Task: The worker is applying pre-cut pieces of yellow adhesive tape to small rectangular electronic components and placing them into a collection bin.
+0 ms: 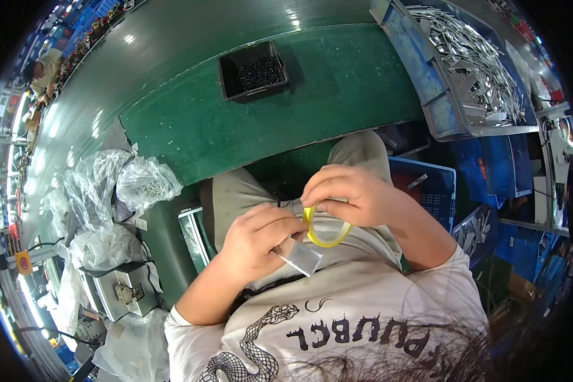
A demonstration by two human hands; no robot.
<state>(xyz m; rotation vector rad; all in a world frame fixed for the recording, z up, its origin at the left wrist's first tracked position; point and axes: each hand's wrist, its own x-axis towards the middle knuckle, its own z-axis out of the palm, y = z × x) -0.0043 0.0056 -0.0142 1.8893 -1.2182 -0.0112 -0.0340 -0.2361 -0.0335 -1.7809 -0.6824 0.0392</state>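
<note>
Left hand (261, 234): fingers narrow, pinching small clear plastic bag (304, 258); bag hangs tilted below fingertips, in front of the shirt.
Right hand (351, 191): thumb and fingertips pinched on upper rim of yellow tape roll (328, 242).
Tape roll: off the table, above the lap, just right of the left fingertips; can't tell if they touch it.
Green tabletop (337, 76): beyond the knees, carries black plastic bin (256, 94) of small dark parts; exact type too small to tell.
Upper right: blue plastic tote (424, 79), heaped with thin metal strips (471, 57).
Left side: clear bag of small parts (148, 186), beside more crumpled plastic bags (95, 184).
Far upper left: another person (44, 71), well apart.
</note>
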